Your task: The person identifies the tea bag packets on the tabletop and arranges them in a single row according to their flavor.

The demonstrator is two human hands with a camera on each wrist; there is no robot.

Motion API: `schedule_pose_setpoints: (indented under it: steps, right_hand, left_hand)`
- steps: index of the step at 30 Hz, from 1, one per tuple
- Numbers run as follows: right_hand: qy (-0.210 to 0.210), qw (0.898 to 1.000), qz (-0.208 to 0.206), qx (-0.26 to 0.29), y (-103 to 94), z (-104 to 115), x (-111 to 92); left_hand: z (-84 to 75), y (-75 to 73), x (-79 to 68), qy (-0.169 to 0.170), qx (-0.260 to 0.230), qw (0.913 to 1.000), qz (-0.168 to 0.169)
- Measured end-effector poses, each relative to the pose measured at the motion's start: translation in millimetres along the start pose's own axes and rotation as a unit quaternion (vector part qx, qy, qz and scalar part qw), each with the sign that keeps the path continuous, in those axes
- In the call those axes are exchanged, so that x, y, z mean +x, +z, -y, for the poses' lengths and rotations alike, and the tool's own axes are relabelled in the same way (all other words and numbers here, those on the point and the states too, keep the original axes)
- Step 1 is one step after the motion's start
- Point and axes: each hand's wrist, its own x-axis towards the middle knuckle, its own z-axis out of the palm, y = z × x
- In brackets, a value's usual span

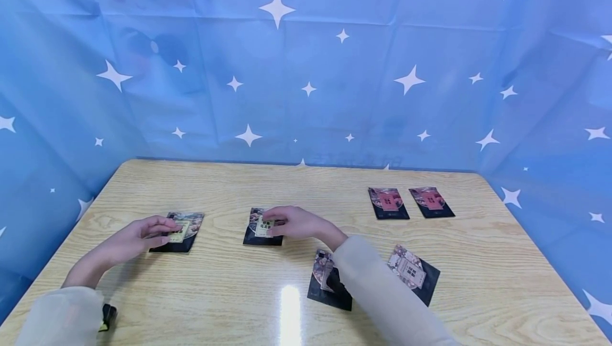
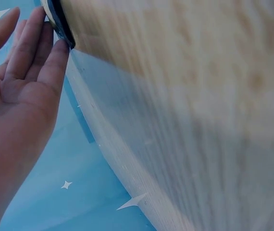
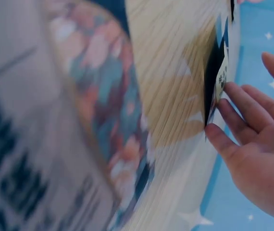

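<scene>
A flat dark packet with a yellow label (image 1: 193, 222) lies on the left of the table. My left hand (image 1: 136, 241) rests its fingertips on it, and in the left wrist view the fingers (image 2: 27, 50) look nearly straight against the packet's edge. Near the table's middle is a similar yellow-labelled packet (image 1: 252, 235). My right hand (image 1: 302, 222) touches its right side with extended fingertips. The right wrist view shows this packet (image 3: 213, 79) edge-on, the fingers (image 3: 245, 103) loosely straight and the thumb apart from it.
Two red-labelled packets (image 1: 389, 203) (image 1: 432, 202) lie at the back right. Two pale-labelled floral packets (image 1: 321, 288) (image 1: 427, 282) lie either side of my right sleeve (image 1: 377, 285). A small black-and-yellow object (image 1: 108, 315) sits by my left sleeve. A blue star-patterned cloth (image 1: 306, 112) hangs behind the table.
</scene>
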Motion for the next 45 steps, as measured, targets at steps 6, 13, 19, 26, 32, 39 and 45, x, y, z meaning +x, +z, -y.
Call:
schedule_pose_setpoints:
  steps: [6, 13, 19, 26, 32, 39, 45]
  right_hand:
    - [-0.013, 1.0, 0.009, -0.012, 9.3, 8.2, 8.1]
    - [-0.015, 0.999, 0.014, -0.031, 22.8, 21.2, 17.3]
    - [-0.021, 0.999, 0.022, -0.036, 32.5, 28.8, 25.6]
    - [-0.025, 0.998, 0.025, -0.058, 38.3, 37.9, 32.1]
    - [-0.023, 0.998, 0.029, -0.055, 42.1, 44.2, 36.0]
    - [-0.016, 0.998, 0.034, -0.049, 43.5, 46.4, 39.2]
    - [-0.019, 0.998, 0.038, -0.047, 44.7, 47.3, 40.6]
  left_hand:
    - [0.7, -0.3, 0.2, -0.001, 0.002, 1.0, -0.002]
    - [1.1, -0.4, 0.0, 0.009, -0.01, 0.9999, 0.001]
    - [2.3, -0.1, -0.2, 0.014, -0.015, 0.9998, 0.001]
    - [1.0, -0.1, 0.8, 0.004, -0.001, 1.0, -0.005]
    - [-0.2, 0.3, 1.6, 0.0, 0.006, 0.9999, -0.01]
    - [1.4, 0.1, 2.1, 0.0, 0.001, 0.9999, -0.011]
    - [1.9, -0.3, 1.6, -0.004, -0.003, 0.9999, -0.01]
